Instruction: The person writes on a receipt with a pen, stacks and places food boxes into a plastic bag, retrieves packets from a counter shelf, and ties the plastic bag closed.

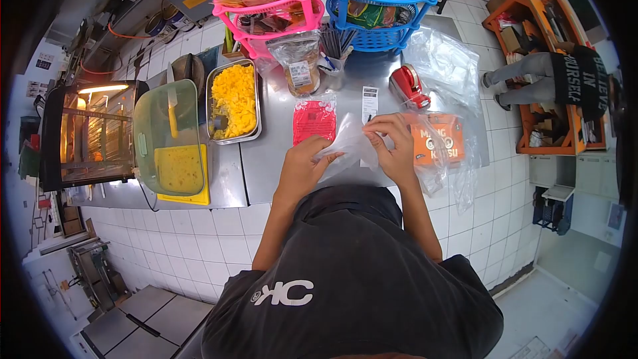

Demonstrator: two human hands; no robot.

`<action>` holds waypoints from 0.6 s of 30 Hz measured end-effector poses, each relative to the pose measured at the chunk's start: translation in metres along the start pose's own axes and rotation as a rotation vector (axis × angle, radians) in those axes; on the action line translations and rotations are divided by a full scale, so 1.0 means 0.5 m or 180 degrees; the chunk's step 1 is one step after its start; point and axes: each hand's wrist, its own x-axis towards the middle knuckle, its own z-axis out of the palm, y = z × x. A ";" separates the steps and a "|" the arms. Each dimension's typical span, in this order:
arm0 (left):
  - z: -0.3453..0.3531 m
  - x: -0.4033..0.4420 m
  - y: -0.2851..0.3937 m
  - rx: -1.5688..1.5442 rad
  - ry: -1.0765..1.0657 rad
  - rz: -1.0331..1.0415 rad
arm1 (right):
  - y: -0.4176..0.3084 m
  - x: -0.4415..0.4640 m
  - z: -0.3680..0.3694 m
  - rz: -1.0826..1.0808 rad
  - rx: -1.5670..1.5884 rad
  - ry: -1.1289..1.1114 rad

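A thin, whitish translucent plastic bag (347, 144) is held up between my two hands over the steel table's front part. My left hand (311, 156) pinches its left side, fingers closed. On the right, my right hand (392, 141) grips its upper right edge between thumb and fingers. Just behind my left hand lies a pink printed packet (314, 119). A white printed slip (369, 102) is behind the bag. Beside my right hand is an orange printed package (436, 141), partly under clear plastic.
Pink basket (264, 10) and blue basket (379, 20) stand at the back. A red tape dispenser (409, 86) is at right. To the left are a tray of yellow food (234, 101), a green lid (167, 138) and a lit display case (96, 133). Another person (551, 78) stands far right.
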 end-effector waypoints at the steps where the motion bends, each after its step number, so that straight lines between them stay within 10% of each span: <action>1: 0.001 0.000 -0.002 0.0020 0.0076 -0.0012 | 0.000 0.001 -0.002 -0.0209 -0.0088 0.0041; 12: 0.010 0.004 -0.022 -0.0030 0.0238 -0.0365 | 0.010 -0.011 -0.005 -0.0029 0.0926 -0.0547; 18: 0.032 -0.001 -0.084 -0.1095 -0.0286 -0.0701 | 0.038 -0.022 0.011 -0.0270 -0.0161 -0.0773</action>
